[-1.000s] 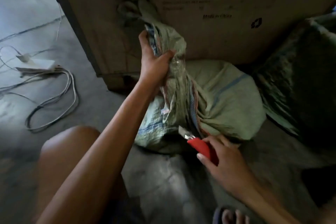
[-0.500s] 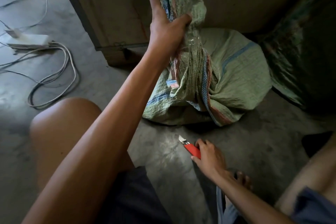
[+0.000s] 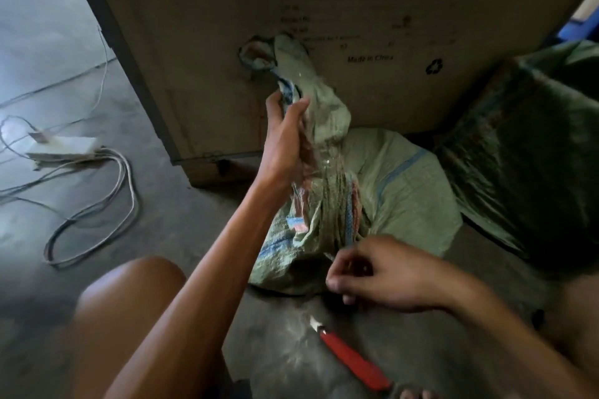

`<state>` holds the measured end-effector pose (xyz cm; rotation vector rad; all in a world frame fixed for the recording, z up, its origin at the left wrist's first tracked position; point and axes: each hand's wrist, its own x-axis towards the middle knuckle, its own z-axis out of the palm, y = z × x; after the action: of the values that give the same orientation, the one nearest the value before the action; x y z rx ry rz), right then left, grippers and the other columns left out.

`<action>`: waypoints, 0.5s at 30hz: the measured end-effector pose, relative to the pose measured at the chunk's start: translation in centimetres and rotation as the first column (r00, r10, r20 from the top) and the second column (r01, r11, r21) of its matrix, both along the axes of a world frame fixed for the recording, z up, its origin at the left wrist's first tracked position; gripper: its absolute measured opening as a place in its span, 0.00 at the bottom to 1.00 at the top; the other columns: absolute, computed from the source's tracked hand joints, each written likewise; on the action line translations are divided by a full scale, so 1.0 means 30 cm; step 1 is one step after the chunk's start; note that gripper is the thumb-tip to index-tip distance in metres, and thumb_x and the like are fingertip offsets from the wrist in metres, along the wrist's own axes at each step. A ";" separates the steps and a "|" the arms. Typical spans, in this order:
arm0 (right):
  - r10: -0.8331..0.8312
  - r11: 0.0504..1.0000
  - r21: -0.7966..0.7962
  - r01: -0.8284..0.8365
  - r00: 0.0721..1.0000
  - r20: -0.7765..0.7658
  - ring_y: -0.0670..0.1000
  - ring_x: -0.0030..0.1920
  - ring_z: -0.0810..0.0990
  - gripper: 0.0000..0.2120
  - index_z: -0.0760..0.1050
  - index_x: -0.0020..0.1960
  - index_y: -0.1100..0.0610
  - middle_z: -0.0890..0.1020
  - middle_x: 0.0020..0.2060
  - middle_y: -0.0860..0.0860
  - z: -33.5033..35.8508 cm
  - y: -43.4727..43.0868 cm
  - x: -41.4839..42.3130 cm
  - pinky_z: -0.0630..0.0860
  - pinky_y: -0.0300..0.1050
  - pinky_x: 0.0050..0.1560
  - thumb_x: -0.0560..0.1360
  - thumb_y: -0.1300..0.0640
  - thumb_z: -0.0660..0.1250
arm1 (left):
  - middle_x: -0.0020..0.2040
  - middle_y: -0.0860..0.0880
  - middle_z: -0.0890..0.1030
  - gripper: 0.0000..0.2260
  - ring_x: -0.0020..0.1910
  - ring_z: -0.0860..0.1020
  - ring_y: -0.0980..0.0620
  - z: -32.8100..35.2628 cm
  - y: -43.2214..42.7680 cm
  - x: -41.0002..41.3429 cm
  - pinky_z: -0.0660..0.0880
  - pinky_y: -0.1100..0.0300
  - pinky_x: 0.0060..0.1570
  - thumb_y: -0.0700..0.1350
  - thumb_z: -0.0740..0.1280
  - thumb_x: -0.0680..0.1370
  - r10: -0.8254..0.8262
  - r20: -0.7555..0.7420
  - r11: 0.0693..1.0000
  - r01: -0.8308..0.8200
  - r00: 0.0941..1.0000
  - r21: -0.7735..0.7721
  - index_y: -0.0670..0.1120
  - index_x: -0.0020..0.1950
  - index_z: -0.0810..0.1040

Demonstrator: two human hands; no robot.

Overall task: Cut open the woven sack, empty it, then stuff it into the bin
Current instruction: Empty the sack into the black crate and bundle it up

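Observation:
A pale green woven sack (image 3: 405,191) with blue and red stripes sits full on the concrete floor against a big cardboard box. My left hand (image 3: 287,139) grips its gathered neck and holds it up. My right hand (image 3: 385,272) hovers at the sack's lower front, fingers curled and apart, holding nothing I can make out. A red utility knife (image 3: 351,355) with its blade out lies on the floor just below that hand.
The large cardboard box (image 3: 356,10) stands behind the sack. A dark green sack (image 3: 531,152) fills the right side. A white power strip (image 3: 61,147) with looping cables (image 3: 97,217) lies on the floor at left. My bare knee (image 3: 129,295) is at lower left.
My right hand has put the red knife down on the floor and risen to the sack's lower front. My left hand keeps holding the sack's neck up.

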<state>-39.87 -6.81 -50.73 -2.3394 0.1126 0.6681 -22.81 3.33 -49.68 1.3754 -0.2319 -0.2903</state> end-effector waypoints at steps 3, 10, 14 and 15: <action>-0.220 0.971 -0.014 0.240 0.910 0.353 0.41 0.30 0.81 0.15 0.82 0.40 0.48 0.84 0.32 0.42 0.208 -0.101 0.077 0.75 0.37 0.30 0.74 0.39 0.66 | 0.61 0.46 0.81 0.18 0.58 0.83 0.49 0.018 0.010 0.007 0.78 0.45 0.63 0.53 0.62 0.80 -0.013 -0.027 0.994 0.009 1.000 -0.113 0.53 0.69 0.68; -0.594 0.798 0.349 0.491 0.740 0.316 0.45 0.46 0.82 0.16 0.84 0.53 0.52 0.85 0.44 0.45 0.288 -0.193 0.243 0.76 0.42 0.46 0.83 0.46 0.60 | 0.61 0.46 0.85 0.17 0.58 0.84 0.46 0.048 0.036 0.009 0.82 0.53 0.51 0.48 0.62 0.80 -0.178 -0.007 0.954 0.170 0.984 -0.248 0.58 0.69 0.72; -0.631 0.666 0.624 0.409 0.755 0.179 0.38 0.37 0.85 0.21 0.84 0.33 0.50 0.85 0.29 0.40 0.223 -0.172 0.235 0.79 0.32 0.39 0.82 0.57 0.62 | 0.58 0.44 0.85 0.15 0.55 0.84 0.46 0.044 0.035 -0.007 0.81 0.51 0.50 0.47 0.63 0.81 -0.202 0.105 0.971 0.213 0.974 -0.105 0.56 0.67 0.73; -0.637 0.668 0.626 0.402 0.744 0.202 0.36 0.40 0.84 0.21 0.85 0.33 0.47 0.86 0.32 0.39 0.202 -0.175 0.245 0.79 0.32 0.44 0.82 0.55 0.64 | 0.57 0.43 0.84 0.14 0.54 0.84 0.46 0.038 0.035 -0.008 0.81 0.51 0.51 0.47 0.63 0.81 -0.163 0.173 0.984 0.173 0.971 -0.045 0.55 0.67 0.74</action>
<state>-32.51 -12.07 -44.65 -1.6918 0.3579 -0.1049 -23.04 4.38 -48.55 1.3241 -0.4960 -0.3057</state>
